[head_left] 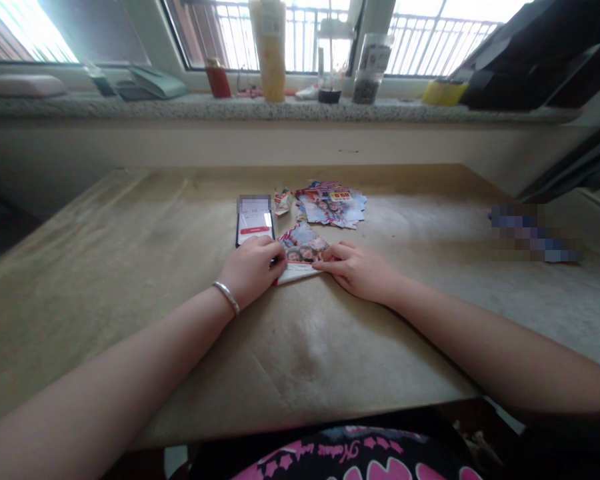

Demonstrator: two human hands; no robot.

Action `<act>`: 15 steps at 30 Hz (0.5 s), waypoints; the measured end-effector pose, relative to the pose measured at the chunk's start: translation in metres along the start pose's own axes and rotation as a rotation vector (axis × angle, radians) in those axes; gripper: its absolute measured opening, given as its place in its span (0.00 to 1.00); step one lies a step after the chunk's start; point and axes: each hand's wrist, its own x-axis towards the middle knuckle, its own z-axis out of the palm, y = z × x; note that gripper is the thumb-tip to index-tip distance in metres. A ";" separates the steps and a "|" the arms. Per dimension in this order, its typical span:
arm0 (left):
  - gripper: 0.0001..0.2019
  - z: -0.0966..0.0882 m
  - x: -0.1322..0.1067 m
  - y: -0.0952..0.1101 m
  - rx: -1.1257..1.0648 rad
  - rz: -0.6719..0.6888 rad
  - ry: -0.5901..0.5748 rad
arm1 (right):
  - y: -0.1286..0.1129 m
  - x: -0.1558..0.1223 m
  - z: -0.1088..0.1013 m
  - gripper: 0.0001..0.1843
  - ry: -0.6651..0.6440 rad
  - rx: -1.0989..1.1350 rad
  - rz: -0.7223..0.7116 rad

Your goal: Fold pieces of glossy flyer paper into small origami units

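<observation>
A printed paper sheet, partly folded with a white strip along its near edge, lies on the table between my hands. My left hand, with a silver bangle at the wrist, presses its curled fingers on the paper's left edge. On the right edge, the fingers of my right hand pinch and press the paper down. Just beyond my left hand lies a phone with its screen lit. A small folded paper piece sits to the phone's right. Past the sheet is a pile of printed paper sheets.
The pale table reaches to the wall below a stone windowsill. On the sill stand a tall yellowish bottle, a red bottle, a clear jar and a black bag. A blurred item lies at the far right.
</observation>
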 end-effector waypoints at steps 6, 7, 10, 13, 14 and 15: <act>0.17 -0.009 -0.006 0.000 0.041 0.123 -0.060 | 0.000 0.000 -0.001 0.17 -0.003 -0.037 -0.013; 0.17 -0.011 -0.007 0.001 0.056 0.126 -0.079 | 0.000 0.000 0.000 0.17 0.000 -0.045 -0.016; 0.18 -0.015 -0.009 0.005 0.094 0.166 -0.126 | 0.003 0.000 0.001 0.17 0.021 -0.059 -0.009; 0.18 -0.013 -0.009 0.007 0.121 0.200 -0.123 | 0.008 0.000 0.001 0.17 0.041 -0.055 0.013; 0.17 -0.011 -0.008 0.007 0.124 0.210 -0.118 | 0.009 0.000 0.001 0.17 0.044 -0.054 0.020; 0.17 -0.010 -0.008 0.006 0.120 0.222 -0.114 | 0.010 0.000 0.001 0.17 0.047 -0.055 0.025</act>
